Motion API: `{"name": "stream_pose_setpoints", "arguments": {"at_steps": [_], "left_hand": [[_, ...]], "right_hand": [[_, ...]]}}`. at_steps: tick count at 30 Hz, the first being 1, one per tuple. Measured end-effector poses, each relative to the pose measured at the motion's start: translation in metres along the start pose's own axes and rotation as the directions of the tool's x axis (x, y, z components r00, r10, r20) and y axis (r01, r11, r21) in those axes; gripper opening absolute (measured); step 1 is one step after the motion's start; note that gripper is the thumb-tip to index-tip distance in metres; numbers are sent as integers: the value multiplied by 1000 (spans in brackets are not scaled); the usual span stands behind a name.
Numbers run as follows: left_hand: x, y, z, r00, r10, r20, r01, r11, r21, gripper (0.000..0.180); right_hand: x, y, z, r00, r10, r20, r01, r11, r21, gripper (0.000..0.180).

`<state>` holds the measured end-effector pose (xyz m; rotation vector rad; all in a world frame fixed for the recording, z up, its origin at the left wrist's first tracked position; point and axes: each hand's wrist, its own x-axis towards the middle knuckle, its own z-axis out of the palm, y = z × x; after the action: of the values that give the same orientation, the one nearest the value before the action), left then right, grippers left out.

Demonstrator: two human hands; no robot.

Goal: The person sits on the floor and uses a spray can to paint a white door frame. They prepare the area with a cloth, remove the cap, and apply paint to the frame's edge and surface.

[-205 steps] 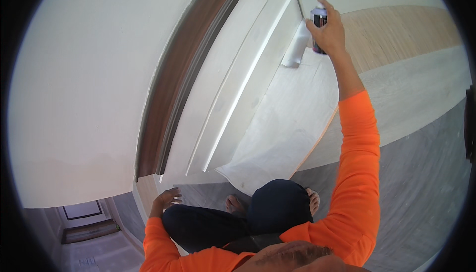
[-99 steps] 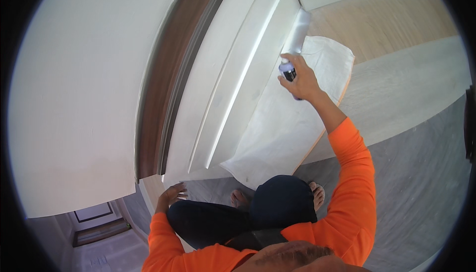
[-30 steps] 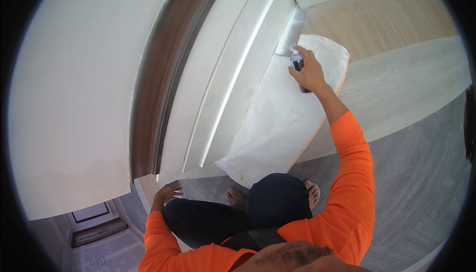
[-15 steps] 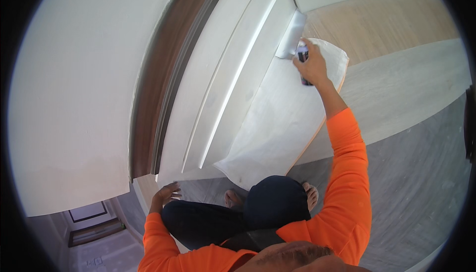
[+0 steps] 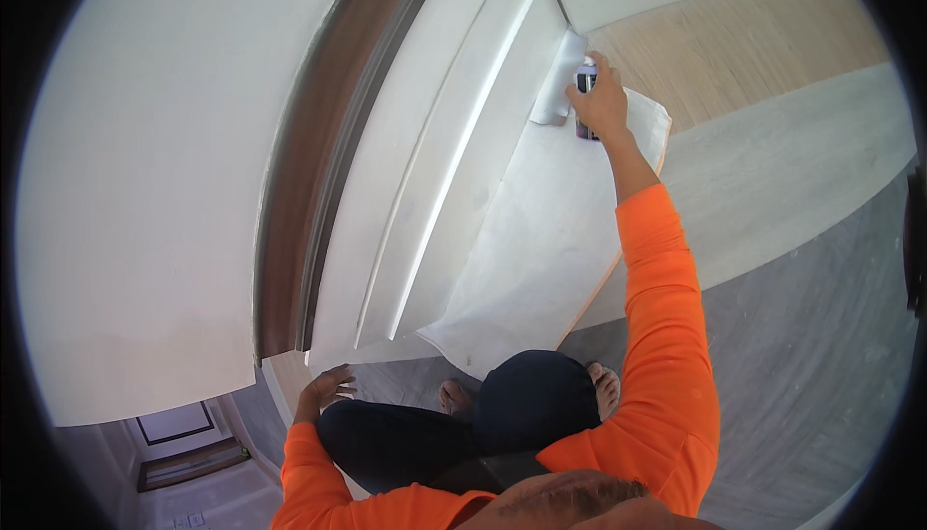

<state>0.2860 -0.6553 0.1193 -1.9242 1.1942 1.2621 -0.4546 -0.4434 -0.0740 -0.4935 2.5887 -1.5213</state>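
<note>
A dark spray can (image 5: 585, 79) with a pale top is in my right hand (image 5: 604, 101), fingers wrapped round it. It is close to a shiny silvery sheet (image 5: 557, 86) at the far lower corner of the white panelled door (image 5: 454, 134). Under the can and along the foot of the door spreads a white paper-like sheet (image 5: 517, 231) with an orange edge. My left hand (image 5: 330, 386) is at the near end of the door, beside my knee. Its fingers are stretched out and it holds nothing.
A brown wooden door frame (image 5: 299, 182) and a pale wall (image 5: 164, 163) rise on the left. Light wood flooring (image 5: 744, 47) meets a pale strip (image 5: 763, 153) and grey flooring (image 5: 782, 337) on the right. My feet (image 5: 604, 390) are near the sheet's near end.
My right hand has moved slightly left and away from me with the spray can, which is now more upright in view. The view has shifted a little; my left hand stays by the door's near end.
</note>
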Motion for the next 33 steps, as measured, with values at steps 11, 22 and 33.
{"name": "stream_pose_setpoints", "arguments": {"at_steps": [11, 22, 33], "left_hand": [[0, -8, -1, 1000, 25, 2, -25, 999, 43, 90], [-2, -11, -2, 1000, 20, -6, -20, 999, -26, 85], [9, -9, -5, 998, 60, -10, -60, 997, -38, 88]], "right_hand": [[34, 3, -12, 988, 81, -130, -82, 997, -6, 74], [20, 9, -16, 1000, -18, 26, 19, 999, -45, 74], [-11, 4, -26, 995, -91, -28, 91, 996, -12, 72]]}}
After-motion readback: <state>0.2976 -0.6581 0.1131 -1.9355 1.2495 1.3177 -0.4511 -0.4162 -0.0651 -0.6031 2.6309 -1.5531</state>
